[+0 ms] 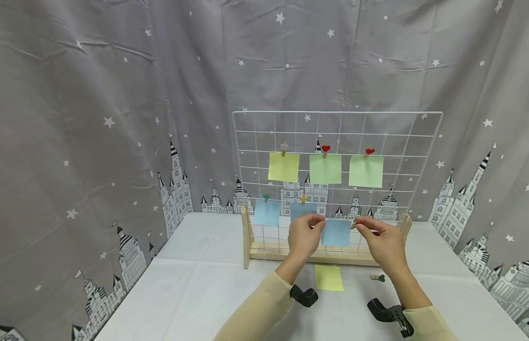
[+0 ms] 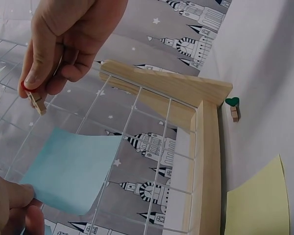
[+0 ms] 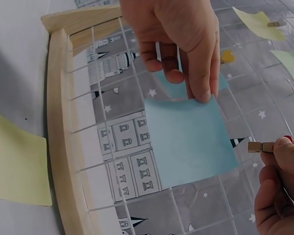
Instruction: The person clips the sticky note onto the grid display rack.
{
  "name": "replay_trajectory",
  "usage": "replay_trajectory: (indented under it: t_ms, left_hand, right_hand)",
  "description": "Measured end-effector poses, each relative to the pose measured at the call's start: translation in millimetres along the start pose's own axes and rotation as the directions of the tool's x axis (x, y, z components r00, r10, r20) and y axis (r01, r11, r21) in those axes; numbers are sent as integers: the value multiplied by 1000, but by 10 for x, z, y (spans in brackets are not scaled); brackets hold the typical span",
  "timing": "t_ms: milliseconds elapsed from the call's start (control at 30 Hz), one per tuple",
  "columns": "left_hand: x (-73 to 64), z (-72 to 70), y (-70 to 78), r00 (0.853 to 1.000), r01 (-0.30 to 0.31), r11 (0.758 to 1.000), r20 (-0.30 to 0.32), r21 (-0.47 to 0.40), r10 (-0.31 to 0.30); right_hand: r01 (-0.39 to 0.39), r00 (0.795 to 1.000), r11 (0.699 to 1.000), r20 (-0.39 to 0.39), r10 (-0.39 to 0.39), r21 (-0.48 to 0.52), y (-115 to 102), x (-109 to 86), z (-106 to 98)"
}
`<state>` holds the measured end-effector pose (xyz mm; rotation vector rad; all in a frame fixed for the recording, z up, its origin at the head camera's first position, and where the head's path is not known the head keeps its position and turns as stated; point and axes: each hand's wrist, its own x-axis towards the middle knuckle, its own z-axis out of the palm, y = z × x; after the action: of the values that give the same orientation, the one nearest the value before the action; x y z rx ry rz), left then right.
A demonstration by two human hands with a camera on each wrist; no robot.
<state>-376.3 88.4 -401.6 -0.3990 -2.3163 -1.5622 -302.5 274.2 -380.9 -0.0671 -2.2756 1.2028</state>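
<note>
My left hand (image 1: 304, 238) pinches the upper left corner of a light blue paper note (image 1: 336, 234) between thumb and finger. The note lies against the lower part of a white wire grid (image 1: 337, 112). Just right of the note, my right hand (image 1: 387, 247) pinches a small wooden clothespin (image 3: 259, 147) with a red heart on its end. In the right wrist view the clothespin is apart from the note. Behind my left hand hangs another blue note (image 1: 301, 209) under a yellow-heart clothespin (image 1: 303, 199), partly hidden by the hand.
Higher on the grid hang a yellow note (image 1: 283, 167) and two green notes (image 1: 325, 169); a blue note (image 1: 266, 213) hangs lower left. In front of the wooden base (image 1: 268, 253) lie a yellow note (image 1: 328, 278) and a green-heart clothespin (image 1: 378, 278). A grey curtain (image 1: 196, 71) stands behind.
</note>
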Motion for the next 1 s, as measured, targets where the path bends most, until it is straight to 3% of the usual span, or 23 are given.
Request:
replay_trajectory:
  t_ms: [467, 733, 1000]
  left_hand:
    - [41, 49, 68, 1000, -2, 1000, -20, 7, 3]
    - [96, 52, 91, 999, -14, 1000, -43, 1, 14]
    - [123, 65, 98, 999, -18, 1000, -46, -14, 17]
  right_hand:
    - [6, 1000, 998, -2, -6, 68, -78, 76, 14]
    - [34, 999, 999, -9, -34, -7, -95, 135, -4]
    - [19, 1000, 1000, 12, -19, 9, -138, 184, -1]
